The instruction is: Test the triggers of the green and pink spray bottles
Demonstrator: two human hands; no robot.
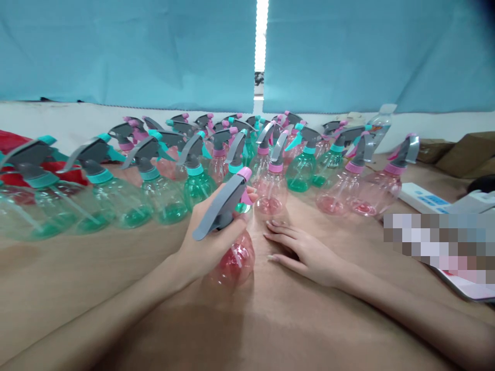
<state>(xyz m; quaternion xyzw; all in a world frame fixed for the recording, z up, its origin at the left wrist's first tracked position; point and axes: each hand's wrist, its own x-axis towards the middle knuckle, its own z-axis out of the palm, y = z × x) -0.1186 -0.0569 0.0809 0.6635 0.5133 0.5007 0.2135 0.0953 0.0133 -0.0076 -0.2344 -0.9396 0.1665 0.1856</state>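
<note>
The left hand's [211, 250] grip wraps the neck of a pink spray bottle [243, 260] at mid-table; the right hand [311, 253] lies flat, holding nothing. More spray bottles [197, 189] crowd toward the table's [294, 314] far edge; table surface stretches between right hand and white box [423, 198].

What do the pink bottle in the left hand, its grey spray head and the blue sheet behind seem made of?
Pink bottle: probably glossy tinted plastic, see-through with bright highlights; possibly glass.
Grey spray head: likely opaque plastic, satin finish, from its even colour and soft sheen.
Blue sheet: seemingly matte fabric, given its soft creases.
</note>
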